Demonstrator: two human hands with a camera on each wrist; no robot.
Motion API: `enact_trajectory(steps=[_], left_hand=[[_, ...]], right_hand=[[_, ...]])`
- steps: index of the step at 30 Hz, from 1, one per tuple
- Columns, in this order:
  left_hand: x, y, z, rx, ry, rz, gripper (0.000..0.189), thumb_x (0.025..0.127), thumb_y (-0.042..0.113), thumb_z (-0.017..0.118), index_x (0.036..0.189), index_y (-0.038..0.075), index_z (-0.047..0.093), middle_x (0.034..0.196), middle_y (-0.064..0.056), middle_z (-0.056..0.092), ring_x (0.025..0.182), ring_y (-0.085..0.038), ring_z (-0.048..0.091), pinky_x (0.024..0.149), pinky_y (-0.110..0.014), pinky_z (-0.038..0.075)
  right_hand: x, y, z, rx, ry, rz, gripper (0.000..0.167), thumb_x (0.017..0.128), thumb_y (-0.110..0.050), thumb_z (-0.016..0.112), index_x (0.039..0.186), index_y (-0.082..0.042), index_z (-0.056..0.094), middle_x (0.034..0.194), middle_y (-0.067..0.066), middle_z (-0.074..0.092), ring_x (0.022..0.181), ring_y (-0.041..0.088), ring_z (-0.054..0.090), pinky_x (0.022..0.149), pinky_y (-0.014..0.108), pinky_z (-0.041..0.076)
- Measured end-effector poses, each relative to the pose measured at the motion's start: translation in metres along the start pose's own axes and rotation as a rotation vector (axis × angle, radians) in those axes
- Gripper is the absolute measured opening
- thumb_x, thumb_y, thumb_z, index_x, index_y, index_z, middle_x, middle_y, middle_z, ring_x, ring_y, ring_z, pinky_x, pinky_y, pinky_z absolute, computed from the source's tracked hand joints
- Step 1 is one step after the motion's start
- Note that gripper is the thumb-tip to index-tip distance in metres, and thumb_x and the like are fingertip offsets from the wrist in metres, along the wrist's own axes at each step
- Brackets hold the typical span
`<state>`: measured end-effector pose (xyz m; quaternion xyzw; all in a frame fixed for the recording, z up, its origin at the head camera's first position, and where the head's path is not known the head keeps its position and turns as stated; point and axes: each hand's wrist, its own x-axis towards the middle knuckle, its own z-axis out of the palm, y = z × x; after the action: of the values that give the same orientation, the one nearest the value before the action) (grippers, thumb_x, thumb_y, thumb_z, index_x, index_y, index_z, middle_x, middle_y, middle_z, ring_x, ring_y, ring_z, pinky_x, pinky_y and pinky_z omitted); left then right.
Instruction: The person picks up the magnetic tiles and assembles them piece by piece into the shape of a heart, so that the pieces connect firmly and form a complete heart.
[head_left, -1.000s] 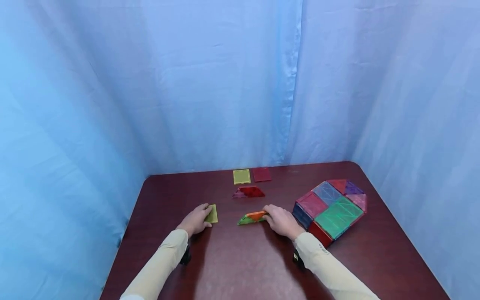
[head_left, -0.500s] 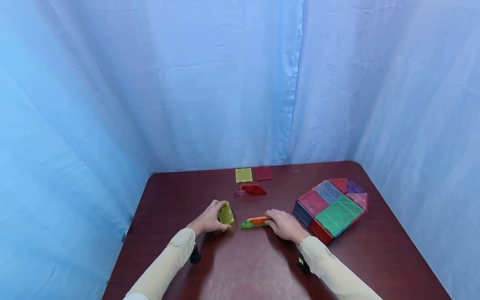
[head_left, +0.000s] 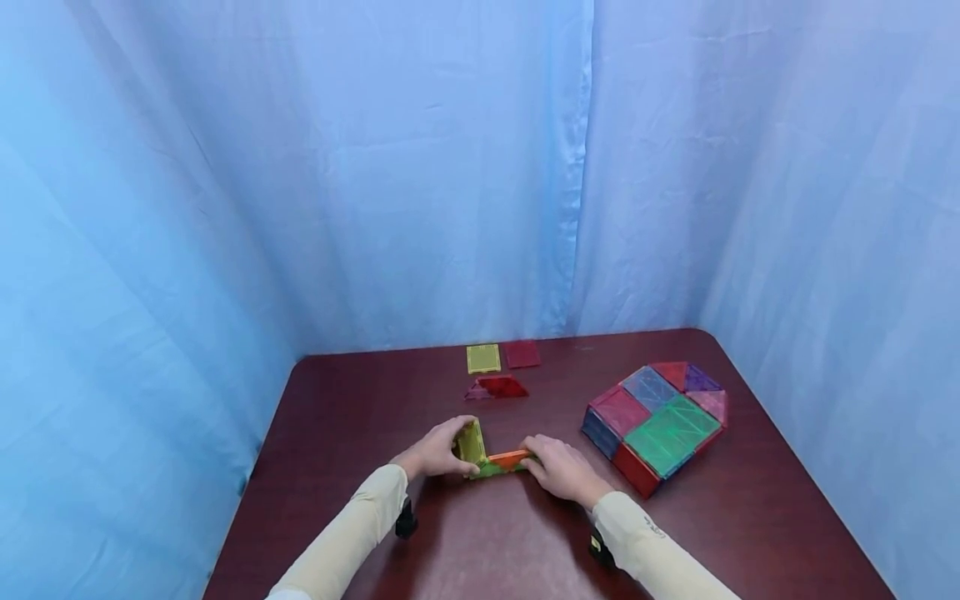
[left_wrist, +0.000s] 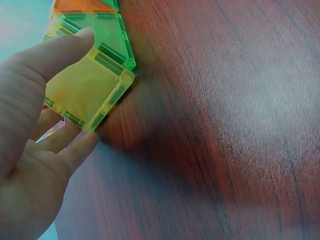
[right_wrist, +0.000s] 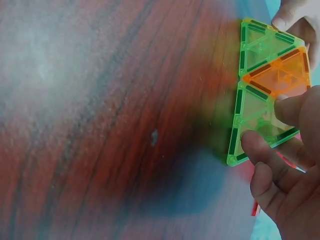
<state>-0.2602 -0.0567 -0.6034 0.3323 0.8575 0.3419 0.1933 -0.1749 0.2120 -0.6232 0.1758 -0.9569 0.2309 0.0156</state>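
Note:
My left hand [head_left: 437,450] pinches a yellow square magnetic tile [head_left: 472,443] by its edges, thumb on the near side, the tile standing on edge. In the left wrist view the yellow tile [left_wrist: 82,90] meets a green triangle tile [left_wrist: 107,32] along one edge. My right hand [head_left: 561,468] grips the right end of a strip of magnetic triangle tiles [head_left: 508,460], held upright. Seen from the right wrist, an orange triangle [right_wrist: 282,72] sits between two green triangles in this strip. The square stands at an angle to the strip's left end.
Behind the hands lie a flat red and pink tile piece [head_left: 498,387], a yellow square [head_left: 483,358] and a dark red square [head_left: 522,353]. To the right stands a box-like tile build [head_left: 671,433] with coloured triangles at its far end. Curtains surround the brown table [head_left: 337,400].
My left hand has lifted the yellow square off the table, tilted it upright and carried it right to the strip's end. The strip in my right hand has come slightly nearer and turned more upright.

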Motion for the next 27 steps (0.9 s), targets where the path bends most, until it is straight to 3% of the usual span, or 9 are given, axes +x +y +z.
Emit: enact_trajectory(steps=[11, 16, 22, 25, 27], left_hand=[[-0.003, 0.001, 0.007, -0.035, 0.007, -0.024, 0.095, 0.081, 0.03, 0.087, 0.157, 0.007, 0.035, 0.146, -0.013, 0.052, 0.131, -0.03, 0.053, 0.107, -0.05, 0.047], [-0.003, 0.005, 0.009, -0.023, 0.028, -0.037, 0.096, 0.081, 0.033, 0.087, 0.158, 0.011, 0.034, 0.149, -0.012, 0.05, 0.132, -0.029, 0.052, 0.11, -0.051, 0.045], [-0.002, 0.006, 0.008, -0.005, 0.044, -0.029, 0.097, 0.08, 0.033, 0.088, 0.157, 0.01, 0.034, 0.143, -0.013, 0.053, 0.126, -0.028, 0.054, 0.107, -0.049, 0.047], [-0.002, 0.005, 0.01, 0.001, 0.045, -0.019, 0.099, 0.079, 0.033, 0.088, 0.157, 0.006, 0.033, 0.143, -0.014, 0.053, 0.125, -0.029, 0.055, 0.106, -0.05, 0.047], [-0.003, 0.004, 0.011, -0.002, 0.044, -0.016, 0.1, 0.079, 0.033, 0.089, 0.157, 0.004, 0.033, 0.143, -0.015, 0.052, 0.125, -0.029, 0.055, 0.105, -0.05, 0.047]], right_hand=[[-0.004, -0.001, 0.006, -0.006, 0.013, -0.03, 0.01, 0.096, -0.027, 0.071, 0.105, -0.024, 0.068, 0.091, -0.013, 0.061, 0.077, 0.003, 0.059, 0.065, 0.029, 0.052], [-0.001, -0.004, 0.0, -0.058, -0.029, -0.015, 0.02, 0.094, -0.04, 0.07, 0.108, -0.026, 0.068, 0.092, -0.013, 0.061, 0.075, 0.003, 0.056, 0.065, 0.029, 0.051], [0.013, -0.004, -0.017, -0.111, -0.021, 0.041, 0.055, 0.09, -0.068, 0.059, 0.127, -0.028, 0.065, 0.112, -0.008, 0.065, 0.079, 0.006, 0.06, 0.071, 0.033, 0.054], [0.028, 0.0, -0.027, -0.097, 0.03, 0.046, 0.058, 0.092, -0.067, 0.059, 0.133, -0.027, 0.064, 0.117, -0.002, 0.065, 0.078, 0.011, 0.063, 0.071, 0.036, 0.055], [0.041, 0.006, -0.032, -0.105, 0.073, 0.044, 0.052, 0.094, -0.06, 0.062, 0.131, -0.025, 0.064, 0.118, 0.0, 0.064, 0.079, 0.014, 0.064, 0.071, 0.038, 0.056]])
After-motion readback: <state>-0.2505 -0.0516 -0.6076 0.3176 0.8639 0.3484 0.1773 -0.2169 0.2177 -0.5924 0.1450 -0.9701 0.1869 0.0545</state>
